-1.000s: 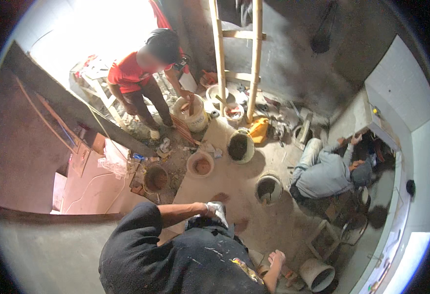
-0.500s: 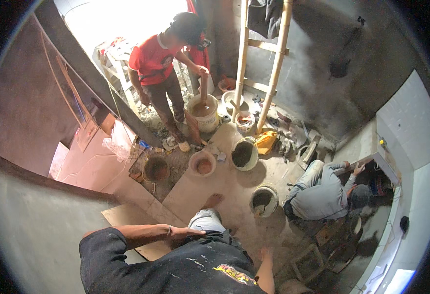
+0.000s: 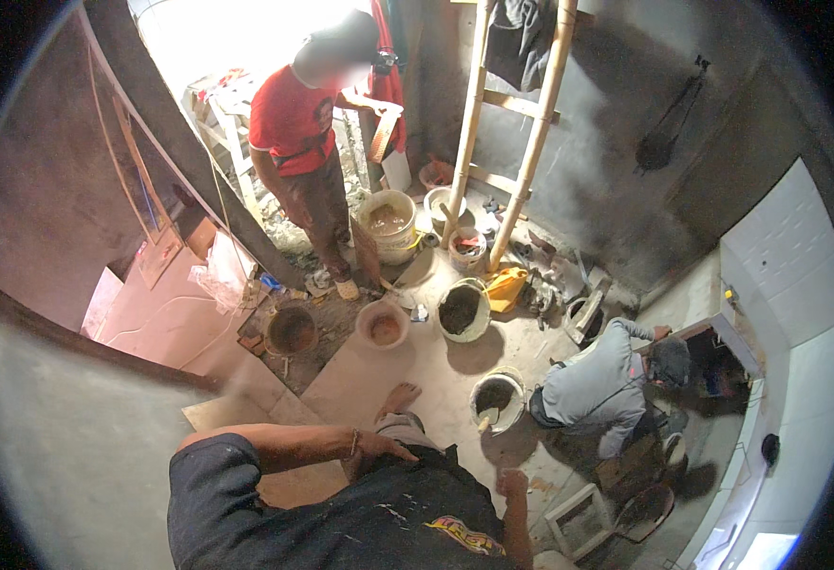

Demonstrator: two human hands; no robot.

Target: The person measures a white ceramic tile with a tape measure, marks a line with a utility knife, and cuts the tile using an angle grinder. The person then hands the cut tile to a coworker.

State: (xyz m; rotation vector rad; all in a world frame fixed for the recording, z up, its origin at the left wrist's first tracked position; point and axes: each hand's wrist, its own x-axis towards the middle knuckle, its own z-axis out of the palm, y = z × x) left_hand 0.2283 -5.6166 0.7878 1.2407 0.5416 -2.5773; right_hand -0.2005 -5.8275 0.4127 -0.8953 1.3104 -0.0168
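Observation:
My left hand (image 3: 386,448) lies flat on the front of my shorts at the waist, fingers stretched out and partly hidden by my dark shirt. My right hand (image 3: 511,483) hangs low at my side, touching nothing that I can see; its fingers look loosely curled and empty. Nearest to it are a pale rectangular frame (image 3: 578,522) on the floor and, farther ahead, a bucket of dark mortar (image 3: 498,399). A trowel (image 3: 488,419) rests in that bucket, its handle over the rim. My bare foot (image 3: 399,399) stands on the floor in front of me.
A person in red (image 3: 291,123) holds a flat board (image 3: 385,136) above a large white bucket (image 3: 388,249). At right, a person in grey (image 3: 593,380) crouches by a low opening. Several mortar buckets, a yellow bag (image 3: 506,289) and a bamboo ladder (image 3: 534,133) stand ahead.
The person in red has lifted the board out of the large bucket. The person in grey has shifted and raised their back. My right hand has come slightly up; my left stays at my waist.

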